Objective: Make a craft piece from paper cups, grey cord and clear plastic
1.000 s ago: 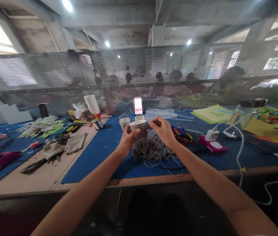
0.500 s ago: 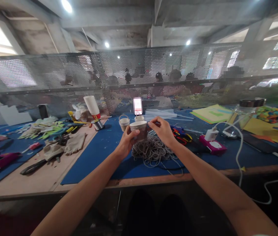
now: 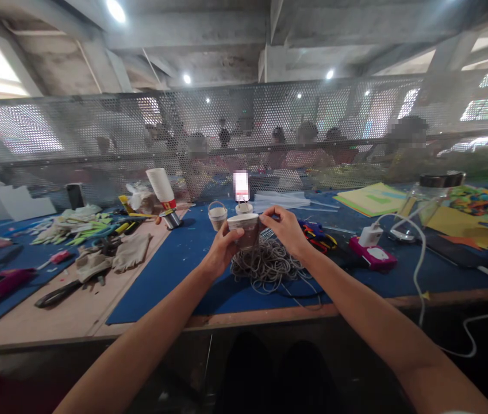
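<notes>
My left hand (image 3: 220, 248) is wrapped round a small paper cup (image 3: 244, 229) held above a loose pile of grey cord (image 3: 267, 265) on the blue mat. My right hand (image 3: 285, 230) is closed in a pinch at the cup's right rim, on a strand of the cord as far as I can make out. Two small cups with cord handles (image 3: 218, 215) stand just behind, in front of a phone (image 3: 241, 185) propped upright.
A pink glue gun (image 3: 373, 256) with a white charger and cable lies to the right, scissors (image 3: 316, 236) beside it. Gloves, tools and a cup stack (image 3: 161, 185) crowd the left. Coloured paper (image 3: 373, 199) and a jar sit far right. A perforated metal screen (image 3: 97, 132) backs the bench; people sit beyond.
Almost nothing differs: the right hand's pinch has shifted slightly at the cup's rim, and the cup stays held in the same place.
</notes>
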The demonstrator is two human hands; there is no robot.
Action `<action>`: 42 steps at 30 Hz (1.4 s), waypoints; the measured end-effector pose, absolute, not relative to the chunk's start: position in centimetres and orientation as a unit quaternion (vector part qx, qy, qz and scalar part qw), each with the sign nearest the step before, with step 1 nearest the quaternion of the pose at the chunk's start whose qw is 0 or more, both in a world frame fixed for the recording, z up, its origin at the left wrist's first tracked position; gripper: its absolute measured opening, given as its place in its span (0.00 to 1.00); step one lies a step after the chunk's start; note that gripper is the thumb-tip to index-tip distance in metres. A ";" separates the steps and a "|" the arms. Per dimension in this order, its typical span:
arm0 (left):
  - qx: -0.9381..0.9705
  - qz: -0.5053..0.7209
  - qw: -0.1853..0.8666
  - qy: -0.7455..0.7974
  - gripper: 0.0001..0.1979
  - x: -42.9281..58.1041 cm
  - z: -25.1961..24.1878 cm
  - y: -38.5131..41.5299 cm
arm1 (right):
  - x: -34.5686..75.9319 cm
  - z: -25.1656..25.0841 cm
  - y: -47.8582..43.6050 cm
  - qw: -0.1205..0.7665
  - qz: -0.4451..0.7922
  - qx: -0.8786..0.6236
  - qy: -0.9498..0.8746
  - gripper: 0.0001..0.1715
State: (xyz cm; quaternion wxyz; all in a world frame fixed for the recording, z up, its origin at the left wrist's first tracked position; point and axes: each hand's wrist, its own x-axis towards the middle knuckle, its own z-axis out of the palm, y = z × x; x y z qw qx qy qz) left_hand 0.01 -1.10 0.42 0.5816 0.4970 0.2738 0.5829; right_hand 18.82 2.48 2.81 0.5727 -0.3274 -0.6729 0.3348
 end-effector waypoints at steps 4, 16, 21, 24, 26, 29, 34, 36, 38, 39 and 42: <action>0.496 0.582 0.584 0.273 0.26 0.0 0.5 -1.2 | 18.8 2.7 2.7 0.572 0.358 -0.317 -0.667 0.07; 0.493 0.579 0.586 0.280 0.26 0.0 0.6 -1.2 | 19.0 2.4 3.0 0.557 0.437 -0.295 -0.642 0.11; 0.489 0.579 0.588 0.282 0.27 0.0 0.5 -1.2 | 19.1 2.6 2.9 0.549 0.463 -0.297 -0.630 0.13; 0.492 0.574 0.590 0.282 0.28 -0.1 0.5 -1.1 | 19.1 2.6 2.9 0.547 0.484 -0.288 -0.620 0.14; 0.496 0.569 0.593 0.280 0.28 0.0 0.6 -1.1 | 19.1 2.5 3.1 0.546 0.497 -0.278 -0.615 0.15; 0.492 0.562 0.608 0.269 0.27 0.0 0.7 -1.1 | 19.1 2.2 3.4 0.544 0.518 -0.261 -0.607 0.17; 0.468 0.557 0.636 0.255 0.24 -0.2 0.8 -1.0 | 19.3 2.0 3.6 0.546 0.528 -0.274 -0.590 0.24; 0.464 0.561 0.639 0.248 0.24 -0.2 0.9 -1.0 | 19.3 2.0 3.5 0.549 0.524 -0.281 -0.588 0.25; 0.463 0.564 0.641 0.239 0.24 -0.2 1.1 -1.1 | 19.1 1.9 3.4 0.547 0.505 -0.281 -0.606 0.26; 0.463 0.564 0.642 0.236 0.24 -0.2 1.2 -1.1 | 18.9 1.8 3.4 0.544 0.485 -0.283 -0.624 0.26; 0.459 0.566 0.642 0.239 0.23 -0.2 1.2 -1.1 | 18.3 1.3 3.3 0.535 0.407 -0.303 -0.676 0.27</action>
